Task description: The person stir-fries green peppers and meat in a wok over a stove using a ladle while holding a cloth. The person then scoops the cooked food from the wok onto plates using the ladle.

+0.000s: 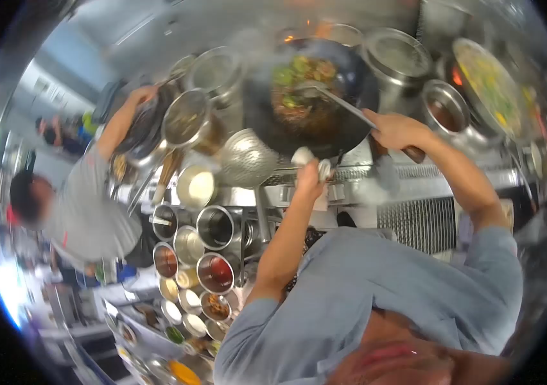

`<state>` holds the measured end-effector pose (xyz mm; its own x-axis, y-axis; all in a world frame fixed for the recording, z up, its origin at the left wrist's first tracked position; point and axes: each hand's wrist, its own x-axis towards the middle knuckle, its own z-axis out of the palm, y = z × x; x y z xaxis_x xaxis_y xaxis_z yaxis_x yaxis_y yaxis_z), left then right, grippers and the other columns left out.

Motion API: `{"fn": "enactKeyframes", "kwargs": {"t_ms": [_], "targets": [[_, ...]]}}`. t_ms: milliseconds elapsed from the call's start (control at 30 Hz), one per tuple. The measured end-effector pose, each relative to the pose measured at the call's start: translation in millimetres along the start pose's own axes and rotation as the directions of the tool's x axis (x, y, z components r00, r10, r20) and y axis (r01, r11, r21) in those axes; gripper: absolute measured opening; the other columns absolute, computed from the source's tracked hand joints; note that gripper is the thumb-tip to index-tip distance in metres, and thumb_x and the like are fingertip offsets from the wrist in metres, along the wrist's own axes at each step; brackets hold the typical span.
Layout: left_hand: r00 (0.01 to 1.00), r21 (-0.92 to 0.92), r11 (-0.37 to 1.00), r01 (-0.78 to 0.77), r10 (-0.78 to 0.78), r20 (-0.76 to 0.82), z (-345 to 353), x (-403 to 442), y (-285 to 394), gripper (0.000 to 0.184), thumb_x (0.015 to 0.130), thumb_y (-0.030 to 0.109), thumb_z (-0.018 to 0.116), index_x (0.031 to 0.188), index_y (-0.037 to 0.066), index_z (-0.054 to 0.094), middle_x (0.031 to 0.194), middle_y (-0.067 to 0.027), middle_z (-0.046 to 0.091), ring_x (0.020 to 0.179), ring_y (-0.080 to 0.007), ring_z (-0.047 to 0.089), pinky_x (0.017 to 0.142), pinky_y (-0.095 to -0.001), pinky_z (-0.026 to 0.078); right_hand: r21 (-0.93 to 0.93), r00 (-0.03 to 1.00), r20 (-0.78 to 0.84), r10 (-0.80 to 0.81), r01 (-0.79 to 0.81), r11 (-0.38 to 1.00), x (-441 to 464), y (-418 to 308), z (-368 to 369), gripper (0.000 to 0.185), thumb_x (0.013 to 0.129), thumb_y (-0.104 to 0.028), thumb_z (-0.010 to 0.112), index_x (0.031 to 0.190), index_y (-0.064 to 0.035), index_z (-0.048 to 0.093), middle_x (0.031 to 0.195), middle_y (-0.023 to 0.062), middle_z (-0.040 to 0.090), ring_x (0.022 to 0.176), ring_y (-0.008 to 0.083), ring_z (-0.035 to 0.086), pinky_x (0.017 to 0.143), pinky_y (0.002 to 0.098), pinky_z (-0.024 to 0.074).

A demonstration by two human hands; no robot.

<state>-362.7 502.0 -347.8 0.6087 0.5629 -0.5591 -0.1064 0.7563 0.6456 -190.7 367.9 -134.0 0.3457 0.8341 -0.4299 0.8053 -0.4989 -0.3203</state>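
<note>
A large dark wok (257, 122) sits on the stove, with browned food and green vegetable pieces (302, 67) in it. My right hand (399, 131) is closed around a ladle (344, 104). Its metal shaft reaches into the wok, its head lies among the food, and the wooden handle end sticks out below my hand. At the wok's near rim, my left hand (310, 179) is closed on a white cloth (302, 156). Whether the fingers also grip the wok through the cloth is hidden.
Flames (309, 29) and smoke rise behind the wok. A perforated metal strainer (248, 159) lies left of it, beside steel pots and several seasoning containers (216, 273). A steel pot of brown liquid (445, 109) and a wide pan of yellow-green food (488, 83) stand right. A co-worker (87, 212) works at left.
</note>
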Motion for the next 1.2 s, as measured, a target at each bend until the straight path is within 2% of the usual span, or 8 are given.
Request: {"fn": "enactKeyframes", "kwargs": {"t_ms": [167, 367, 467, 533, 667, 833, 967, 1200], "targets": [[0.989, 0.033, 0.997, 0.070, -0.065, -0.130, 26, -54, 11, 0.022, 0.090, 0.011, 0.045, 0.113, 0.011, 0.045, 0.100, -0.0122, 0.058, 0.079, -0.0272, 0.061, 0.061, -0.0395, 0.054, -0.042, 0.987, 0.157, 0.011, -0.005, 0.999, -24, -2, -27, 0.061, 0.086, -0.017, 0.048, 0.141, -0.0014, 0.030, 0.088, 0.0189, 0.066, 0.053, 0.0239, 0.064, 0.063, 0.0405, 0.0524], [0.996, -0.063, 0.996, -0.066, 0.070, 0.053, 17, 23, 28, 0.016, 0.093, 0.018, 0.049, 0.104, 0.005, 0.049, 0.090, -0.0090, 0.057, 0.080, -0.0248, 0.059, 0.063, -0.0367, 0.053, -0.197, 1.000, 0.008, 0.015, -0.014, 0.980, 45, 25, 20, 0.065, 0.084, -0.017, 0.050, 0.143, 0.0000, 0.028, 0.095, 0.0243, 0.065, 0.075, 0.0385, 0.065, 0.069, 0.0444, 0.0511], [0.998, 0.108, 0.992, -0.064, 0.064, 0.004, 0, -1, -11, 0.027, 0.097, 0.034, 0.048, 0.105, 0.009, 0.046, 0.087, -0.0110, 0.057, 0.074, -0.0247, 0.060, 0.052, -0.0381, 0.051, 0.145, 0.981, -0.187, -0.046, 0.074, 0.987, 32, 43, 35, 0.066, 0.085, -0.010, 0.049, 0.143, 0.0056, 0.022, 0.081, 0.0237, 0.062, 0.063, 0.0311, 0.063, 0.056, 0.0415, 0.0491], [1.000, -0.057, 0.998, -0.021, 0.022, 0.007, 10, -10, 7, 0.019, 0.097, 0.026, 0.047, 0.105, 0.009, 0.046, 0.088, -0.0105, 0.057, 0.073, -0.0233, 0.059, 0.053, -0.0357, 0.052, 0.487, 0.994, -0.069, 0.080, -0.037, 0.873, 4, 25, 8, 0.048, 0.087, -0.014, 0.054, 0.127, 0.0092, 0.044, 0.069, 0.0161, 0.058, 0.049, 0.0223, 0.055, 0.046, 0.0352, 0.0455], [0.997, -0.080, 0.994, -0.069, 0.067, -0.025, 39, 0, 76, 0.008, 0.089, 0.012, 0.047, 0.094, 0.006, 0.049, 0.087, -0.0079, 0.056, 0.072, -0.0230, 0.057, 0.057, -0.0327, 0.051, 0.979, 0.979, 0.170, 0.109, -0.180, 0.096, 8, 52, 18, 0.024, 0.088, -0.017, 0.061, 0.074, 0.0024, 0.054, 0.063, 0.0069, 0.052, 0.044, 0.0120, 0.047, 0.036, 0.0274, 0.0375], [0.851, 0.528, 0.731, -0.433, 0.525, -0.029, -17, 36, -11, 0.036, 0.084, 0.009, 0.051, 0.118, -0.001, 0.043, 0.104, -0.0163, 0.054, 0.092, -0.0230, 0.056, 0.074, -0.0351, 0.050, 0.965, 0.972, 0.043, 0.231, -0.100, 0.241, -10, 47, 14, 0.014, 0.087, -0.012, 0.060, 0.090, 0.0008, 0.053, 0.068, 0.0063, 0.052, 0.046, 0.0098, 0.045, 0.038, 0.0275, 0.0376], [0.842, 0.518, 0.726, -0.453, 0.539, -0.018, -13, 10, -34, 0.067, 0.079, 0.013, 0.057, 0.133, -0.008, 0.024, 0.125, -0.0243, 0.044, 0.110, -0.0333, 0.048, 0.104, -0.0364, 0.030, 0.989, 0.971, 0.109, 0.211, -0.128, 0.080, 8, 13, 23, 0.018, 0.088, -0.009, 0.053, 0.071, -0.0021, 0.052, 0.063, 0.0058, 0.051, 0.047, 0.0131, 0.050, 0.040, 0.0280, 0.0420], [0.994, 0.054, 0.994, -0.099, 0.102, -0.042, 20, -19, 61, 0.009, 0.088, 0.013, 0.048, 0.090, 0.005, 0.048, 0.083, -0.0089, 0.055, 0.065, -0.0201, 0.054, 0.048, -0.0310, 0.045, 0.866, 0.987, 0.081, -0.139, -0.138, -0.480, 25, -1, 76, 0.019, 0.090, -0.012, 0.052, 0.074, -0.0038, 0.048, 0.061, -0.0016, 0.047, 0.046, 0.0056, 0.043, 0.040, 0.0204, 0.0354]]}}
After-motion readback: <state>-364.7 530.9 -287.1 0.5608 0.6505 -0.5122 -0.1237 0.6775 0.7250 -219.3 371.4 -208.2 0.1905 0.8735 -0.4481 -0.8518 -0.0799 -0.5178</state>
